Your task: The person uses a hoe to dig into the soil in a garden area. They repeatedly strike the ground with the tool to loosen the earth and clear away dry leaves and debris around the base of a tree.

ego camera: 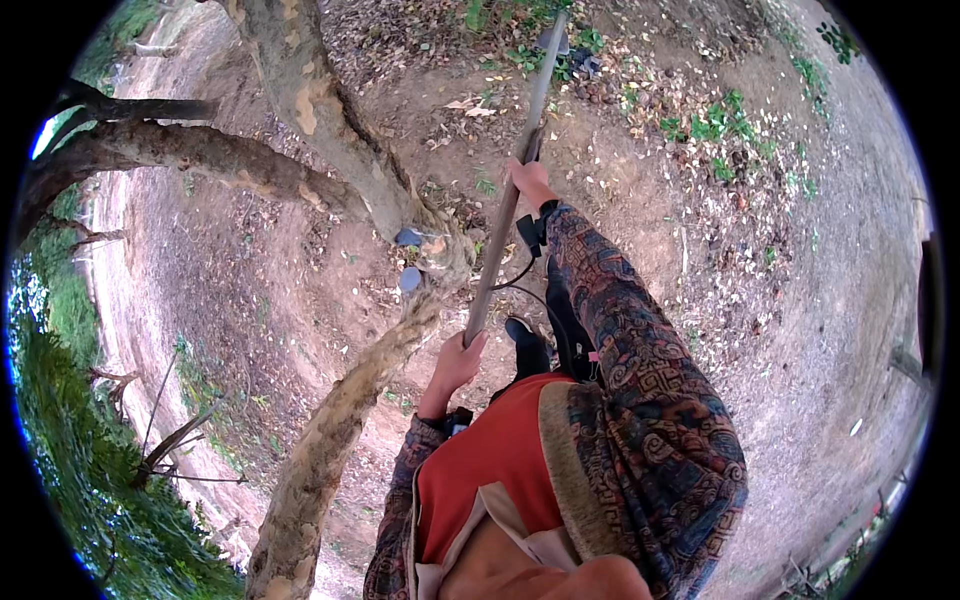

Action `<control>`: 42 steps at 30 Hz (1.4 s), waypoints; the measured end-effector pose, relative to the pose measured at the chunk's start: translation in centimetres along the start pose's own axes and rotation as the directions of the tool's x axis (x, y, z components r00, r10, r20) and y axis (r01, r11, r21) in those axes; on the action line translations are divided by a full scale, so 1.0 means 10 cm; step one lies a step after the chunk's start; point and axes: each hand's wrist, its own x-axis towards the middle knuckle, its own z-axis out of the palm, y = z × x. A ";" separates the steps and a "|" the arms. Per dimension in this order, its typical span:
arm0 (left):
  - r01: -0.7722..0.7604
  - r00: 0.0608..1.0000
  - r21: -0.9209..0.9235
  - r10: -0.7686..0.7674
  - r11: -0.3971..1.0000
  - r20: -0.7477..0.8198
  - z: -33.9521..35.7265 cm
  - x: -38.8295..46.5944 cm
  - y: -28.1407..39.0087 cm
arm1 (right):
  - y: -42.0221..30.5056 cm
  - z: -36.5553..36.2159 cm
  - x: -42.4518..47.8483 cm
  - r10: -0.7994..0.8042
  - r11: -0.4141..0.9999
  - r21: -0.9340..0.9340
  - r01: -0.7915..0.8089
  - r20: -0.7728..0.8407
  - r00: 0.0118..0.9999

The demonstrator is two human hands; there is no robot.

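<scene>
A long-handled tool with a wooden handle [497,247] runs at a slant from before my body up to the top of the view. My left hand [457,364] grips its near end, close to my waist. Farther along, my right hand [529,178] is wrapped around the handle with the arm stretched out. Past that hand the shaft [541,90] looks paler and grey. A grey flat piece [553,40] shows beside its far end, among leaves; whether it belongs to the tool I cannot tell.
A tree with mottled bark [322,112] forks close on my left, and one limb [330,442] reaches back past my left arm. Its cut stubs [410,280] look grey. Fallen leaves and green seedlings [712,127] dot the bare soil. A black cable [517,283] hangs below my right wrist.
</scene>
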 end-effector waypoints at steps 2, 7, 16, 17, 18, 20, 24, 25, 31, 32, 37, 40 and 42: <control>0.015 1.000 0.012 -0.015 1.000 -0.004 0.07 0.11 0.06 | 0.13 0.04 0.06 -0.039 0.997 -0.067 0.039 -0.001 0.999; 0.127 0.987 0.164 -0.141 0.978 0.076 0.07 0.10 0.04 | 1.52 0.54 0.30 -0.436 0.712 -0.526 0.465 0.189 0.880; 0.188 0.978 0.204 -0.203 0.961 0.055 -0.24 -0.46 -0.15 | 0.80 0.42 -0.81 0.020 0.966 -0.258 0.008 0.106 0.994; 0.195 0.976 0.215 -0.210 0.957 0.050 -0.28 -0.54 -0.17 | 0.73 0.42 -0.96 0.061 0.983 -0.178 -0.036 0.137 0.989; 0.187 0.979 0.196 -0.200 0.963 0.045 -0.33 -0.61 -0.26 | 0.69 0.42 -1.11 0.097 0.992 -0.097 -0.081 0.171 0.981; 0.179 0.982 0.251 -0.187 0.951 0.010 -0.41 -0.72 -0.39 | 0.67 0.53 -1.26 0.075 0.991 -0.120 -0.053 0.184 0.980; 0.207 0.978 0.249 -0.200 0.946 -0.054 -0.63 -1.06 -0.53 | 0.59 0.84 -1.60 0.178 0.978 -0.117 -0.171 0.055 0.982; 0.226 0.974 0.246 -0.218 0.942 -0.062 -0.69 -1.15 -0.54 | 0.55 0.90 -1.72 0.206 0.974 -0.111 -0.197 0.073 0.976; 0.137 0.987 0.273 -0.107 0.952 -0.122 -0.77 -1.28 -0.80 | 0.37 0.89 -1.96 0.202 0.977 0.037 -0.208 0.113 0.973; 0.137 0.987 0.263 -0.109 0.955 -0.120 -0.74 -1.22 -0.71 | 0.37 0.88 -1.86 0.184 0.982 0.041 -0.186 0.055 0.981; 0.029 0.998 0.202 -0.016 0.979 -0.068 -0.60 -0.64 -0.49 | 0.07 0.44 -1.28 0.122 0.991 0.063 -0.115 -0.120 0.985; -0.023 0.999 0.249 0.032 0.968 -0.031 -0.47 -0.23 -0.27 | 0.11 0.17 -0.73 0.030 1.000 -0.001 -0.031 -0.242 0.970; -0.096 0.993 0.276 0.109 0.956 -0.035 -0.36 0.09 -0.33 | 0.04 0.01 -0.49 0.036 0.999 0.000 -0.036 -0.189 0.981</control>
